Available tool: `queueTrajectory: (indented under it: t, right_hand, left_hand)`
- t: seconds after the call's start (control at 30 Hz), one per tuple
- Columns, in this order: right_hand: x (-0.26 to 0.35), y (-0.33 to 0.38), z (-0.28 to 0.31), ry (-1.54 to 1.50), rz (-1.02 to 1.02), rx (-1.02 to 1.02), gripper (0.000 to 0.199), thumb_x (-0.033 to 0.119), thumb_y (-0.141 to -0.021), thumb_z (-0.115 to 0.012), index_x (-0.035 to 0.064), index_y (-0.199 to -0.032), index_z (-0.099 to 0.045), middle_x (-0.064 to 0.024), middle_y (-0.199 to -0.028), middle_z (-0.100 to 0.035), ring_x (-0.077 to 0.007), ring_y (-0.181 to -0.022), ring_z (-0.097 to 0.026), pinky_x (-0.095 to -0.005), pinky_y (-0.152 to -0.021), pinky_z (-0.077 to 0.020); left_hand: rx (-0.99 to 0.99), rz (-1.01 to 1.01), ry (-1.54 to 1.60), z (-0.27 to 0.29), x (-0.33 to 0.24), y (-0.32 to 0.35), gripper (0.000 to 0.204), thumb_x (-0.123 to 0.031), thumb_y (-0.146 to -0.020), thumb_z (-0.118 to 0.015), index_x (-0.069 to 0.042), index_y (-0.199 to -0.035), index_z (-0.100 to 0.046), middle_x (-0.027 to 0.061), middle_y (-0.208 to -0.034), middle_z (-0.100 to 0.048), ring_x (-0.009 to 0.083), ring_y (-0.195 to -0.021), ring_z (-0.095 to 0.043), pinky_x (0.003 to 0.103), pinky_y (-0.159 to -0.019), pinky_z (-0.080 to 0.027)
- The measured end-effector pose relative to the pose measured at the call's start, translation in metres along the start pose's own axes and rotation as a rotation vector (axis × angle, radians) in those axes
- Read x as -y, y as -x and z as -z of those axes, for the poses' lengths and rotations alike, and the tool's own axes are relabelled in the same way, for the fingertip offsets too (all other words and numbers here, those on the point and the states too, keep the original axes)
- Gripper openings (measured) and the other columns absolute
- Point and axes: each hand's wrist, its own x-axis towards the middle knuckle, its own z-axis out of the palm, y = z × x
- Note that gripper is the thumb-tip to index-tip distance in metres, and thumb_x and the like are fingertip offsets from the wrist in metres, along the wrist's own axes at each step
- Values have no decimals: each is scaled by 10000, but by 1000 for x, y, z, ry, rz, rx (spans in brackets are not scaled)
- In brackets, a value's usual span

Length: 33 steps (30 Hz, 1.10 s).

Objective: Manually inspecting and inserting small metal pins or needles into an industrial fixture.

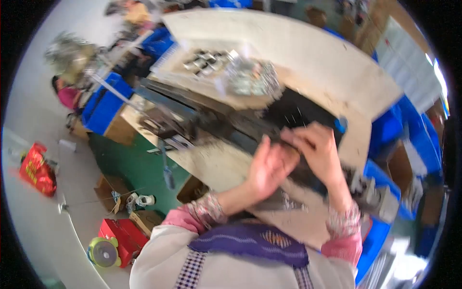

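A workshop is being suggested: dark metal equipment [226, 126] is being carried by a tabletop [211, 166], a tray [185, 81] of small parts [206, 61] is being kept at eleven o'clock, and blue bins [97, 117] at ten and three.

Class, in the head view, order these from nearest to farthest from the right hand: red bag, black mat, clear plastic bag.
1. Black mat: on the table, just beyond the right hand.
2. Clear plastic bag: farther back on the table, leftward.
3. Red bag: far left, off the table.
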Motion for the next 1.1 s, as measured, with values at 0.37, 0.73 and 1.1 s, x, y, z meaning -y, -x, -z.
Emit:
queueTrajectory:
  t: [0.37, 0.73, 1.1]
  right_hand:
    - [-22, 9, 7, 128, -153, 93, 98, 158, -768, -688, 95, -839, -713, -52, -697, -591, -218, -650, -588, -328, -702, -425]
    - [-14, 5, 5, 259, -85, 142, 90, 151, -766, -661, 105, -823, -714, -46, -702, -597, -232, -711, -589, -367, -826, -399]
    - [-17, 6, 6, 307, -95, 149, 86, 149, -772, -644, 115, -810, -713, -43, -710, -602, -238, -730, -606, -370, -816, -408]
  left_hand:
    - [1, -64, -98, -13, -1, -4, 703, -529, -977, -342, 90, -1305, -392, 199, -1317, -462, 290, -1265, -435, 397, -1133, -302]
    - [63, -42, -145, -11, -7, -1, 658, -528, -983, -342, 43, -1303, -413, 137, -1304, -470, 230, -1250, -438, 367, -1120, -315]
    - [28, -52, -176, -16, -5, -2, 705, -537, -980, -315, 75, -1323, -374, 179, -1315, -454, 257, -1267, -429, 378, -1131, -298]
